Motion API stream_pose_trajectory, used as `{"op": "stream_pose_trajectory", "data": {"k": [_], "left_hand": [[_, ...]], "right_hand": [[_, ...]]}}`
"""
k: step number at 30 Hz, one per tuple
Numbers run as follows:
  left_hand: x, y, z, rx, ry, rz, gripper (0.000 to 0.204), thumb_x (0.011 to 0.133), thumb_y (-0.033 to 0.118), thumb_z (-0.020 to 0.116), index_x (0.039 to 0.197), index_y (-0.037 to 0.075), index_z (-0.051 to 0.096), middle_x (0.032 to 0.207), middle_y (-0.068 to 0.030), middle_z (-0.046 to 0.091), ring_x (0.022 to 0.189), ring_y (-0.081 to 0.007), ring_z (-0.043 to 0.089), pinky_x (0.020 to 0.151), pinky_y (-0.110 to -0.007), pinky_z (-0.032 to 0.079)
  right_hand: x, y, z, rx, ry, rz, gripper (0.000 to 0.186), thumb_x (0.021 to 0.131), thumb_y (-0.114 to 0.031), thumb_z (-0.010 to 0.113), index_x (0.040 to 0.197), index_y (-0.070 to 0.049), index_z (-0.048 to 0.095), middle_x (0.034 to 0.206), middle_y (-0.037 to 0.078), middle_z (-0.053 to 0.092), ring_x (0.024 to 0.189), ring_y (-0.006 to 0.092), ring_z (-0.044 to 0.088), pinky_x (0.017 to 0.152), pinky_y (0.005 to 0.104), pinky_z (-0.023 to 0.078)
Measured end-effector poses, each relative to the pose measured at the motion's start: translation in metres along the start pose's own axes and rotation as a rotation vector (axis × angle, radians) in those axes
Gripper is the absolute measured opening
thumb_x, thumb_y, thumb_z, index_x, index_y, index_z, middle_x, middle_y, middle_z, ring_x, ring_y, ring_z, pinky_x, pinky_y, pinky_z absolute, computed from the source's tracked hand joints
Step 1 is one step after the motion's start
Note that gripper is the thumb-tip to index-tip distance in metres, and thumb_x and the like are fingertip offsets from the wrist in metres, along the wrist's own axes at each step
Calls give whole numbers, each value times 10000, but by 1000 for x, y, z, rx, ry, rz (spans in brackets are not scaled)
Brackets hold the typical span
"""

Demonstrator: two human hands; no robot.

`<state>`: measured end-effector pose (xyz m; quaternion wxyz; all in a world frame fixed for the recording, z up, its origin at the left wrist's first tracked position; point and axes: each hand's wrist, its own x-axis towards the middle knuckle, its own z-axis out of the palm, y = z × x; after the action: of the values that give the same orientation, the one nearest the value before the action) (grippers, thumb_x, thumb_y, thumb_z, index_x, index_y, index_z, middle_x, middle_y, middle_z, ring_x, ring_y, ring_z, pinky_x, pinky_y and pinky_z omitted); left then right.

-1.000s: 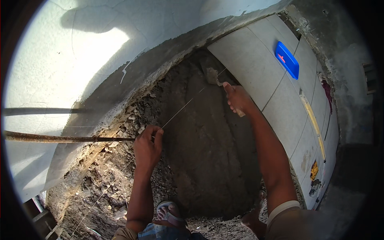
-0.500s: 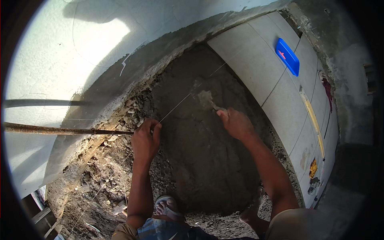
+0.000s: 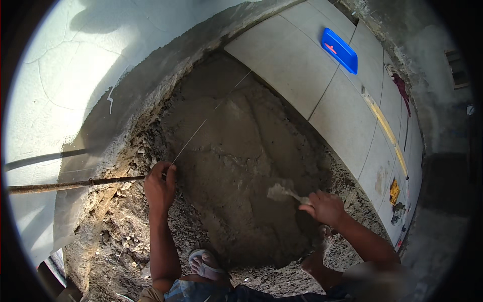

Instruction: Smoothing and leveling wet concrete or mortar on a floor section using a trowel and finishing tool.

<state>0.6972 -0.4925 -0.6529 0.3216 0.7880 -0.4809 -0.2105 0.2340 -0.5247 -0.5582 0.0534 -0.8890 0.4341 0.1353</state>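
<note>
My left hand (image 3: 160, 186) is closed at the end of a rusty metal rod (image 3: 75, 184), where a thin taut string (image 3: 205, 121) crosses it; the rod reaches left to the wall. My right hand (image 3: 324, 208) grips a mortar-coated trowel (image 3: 282, 193), its blade low over wet grey mortar (image 3: 236, 131). The mortar is spread unevenly, with ridges and a lumpy patch, between the wall's foot and the tiled floor's edge.
White wall (image 3: 70, 80) with a chipped foot; rubble (image 3: 121, 231) at lower left. Large tiles (image 3: 347, 126) carry a blue tray (image 3: 339, 53) with a pink item, yellow batten (image 3: 382, 126), maroon cloth (image 3: 400, 88) and yellow rag (image 3: 394, 191). My feet (image 3: 206, 261) are at the bottom.
The trowel in my right hand has swept from the mortar's far end down toward me and lower right. The view has shifted, and my left hand now appears farther left in it, still at the rod.
</note>
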Motion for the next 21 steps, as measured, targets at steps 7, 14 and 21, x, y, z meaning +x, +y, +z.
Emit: {"op": "stream_pose_trajectory", "data": {"k": [7,14,21], "left_hand": [[1,9,-6,-68,83,-16,180,972,181,673,970,2,687,778,-118,707,655,-168,631,622,-330,495],[3,17,-5,-70,68,-49,141,954,151,673,953,14,704,874,-159,739,736,-297,715,688,-395,545],[6,14,-9,-108,50,-81,146,948,160,680,948,16,702,862,-162,726,744,-294,710,682,-391,536]], "right_hand": [[171,7,2,177,133,191,507,999,-552,582,931,-50,601,811,220,704,753,469,690,659,578,539],[264,-7,-25,340,177,239,614,1023,-599,508,917,-8,634,770,222,697,724,426,702,684,539,551],[151,-45,-25,1017,-77,538,595,1035,-607,505,851,-43,555,648,26,547,504,113,537,456,306,442]]}}
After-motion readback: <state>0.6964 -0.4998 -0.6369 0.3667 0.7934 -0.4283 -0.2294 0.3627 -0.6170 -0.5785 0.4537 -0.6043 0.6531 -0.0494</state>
